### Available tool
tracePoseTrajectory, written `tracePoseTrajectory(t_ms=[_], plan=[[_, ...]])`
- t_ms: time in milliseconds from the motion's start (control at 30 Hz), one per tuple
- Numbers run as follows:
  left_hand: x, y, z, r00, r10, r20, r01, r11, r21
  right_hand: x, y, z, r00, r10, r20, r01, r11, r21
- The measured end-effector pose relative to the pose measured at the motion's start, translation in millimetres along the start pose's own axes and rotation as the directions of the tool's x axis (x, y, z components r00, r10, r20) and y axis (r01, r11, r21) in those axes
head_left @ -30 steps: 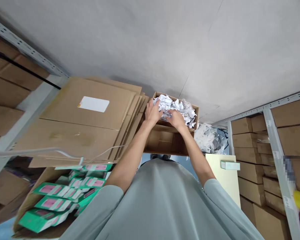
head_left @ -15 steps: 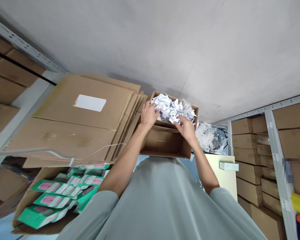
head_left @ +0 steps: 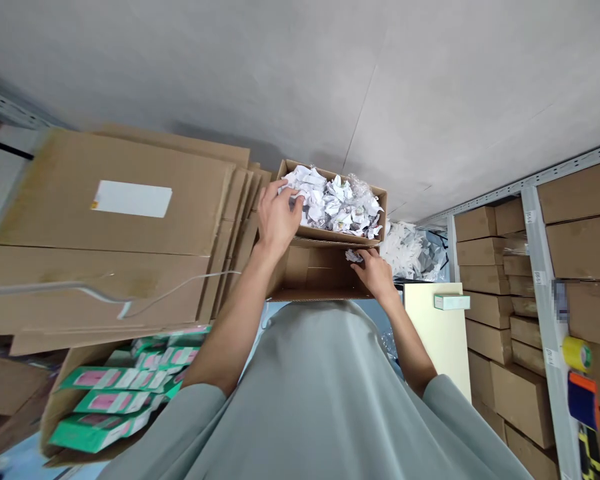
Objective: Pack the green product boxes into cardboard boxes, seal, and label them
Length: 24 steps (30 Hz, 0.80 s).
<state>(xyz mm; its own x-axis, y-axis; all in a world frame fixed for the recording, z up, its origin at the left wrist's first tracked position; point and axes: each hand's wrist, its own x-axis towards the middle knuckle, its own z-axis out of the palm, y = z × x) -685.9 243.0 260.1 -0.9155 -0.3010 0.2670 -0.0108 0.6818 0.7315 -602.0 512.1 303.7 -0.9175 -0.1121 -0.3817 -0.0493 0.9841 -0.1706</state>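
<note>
My left hand (head_left: 279,215) is at the left end of a cardboard box full of crumpled white paper (head_left: 341,201). Its fingers are apart, beside the paper, and nothing shows in its grasp. Closer to my body is an open cardboard box (head_left: 325,263) with its brown inside showing. Over the right part of this nearer box, my right hand (head_left: 377,273) pinches a small crumpled piece of paper (head_left: 353,256) between thumb and fingers. Some clear plastic lies among the paper in the far box.
Flattened cardboard (head_left: 105,267) is stacked on the left, with a white cable across it. Below it stands a carton of green and pink boxes (head_left: 110,400). White paper scraps (head_left: 405,250) and a small pale box (head_left: 451,302) lie right; shelved cartons (head_left: 485,280) stand beyond.
My right hand has moved from the paper-filled box toward me, over the nearer box, with a crumpled piece of paper. My left hand stays at the far box's left end.
</note>
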Motion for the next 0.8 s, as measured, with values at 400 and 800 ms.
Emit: tracePoseTrajectory(t_ms=[400, 800], plan=[[-41, 48, -37, 0.981, 0.183, 0.063, -0.158, 0.946, -0.284, 17, -35, -31, 0.889, -0.224, -0.4, 0.409, 0.783, 0.47], [-63, 37, -30, 0.975, 0.081, 0.208, -0.015, 0.953, -0.303, 7, -36, -31, 0.92, -0.167, -0.355, 0.313, 0.858, 0.407]])
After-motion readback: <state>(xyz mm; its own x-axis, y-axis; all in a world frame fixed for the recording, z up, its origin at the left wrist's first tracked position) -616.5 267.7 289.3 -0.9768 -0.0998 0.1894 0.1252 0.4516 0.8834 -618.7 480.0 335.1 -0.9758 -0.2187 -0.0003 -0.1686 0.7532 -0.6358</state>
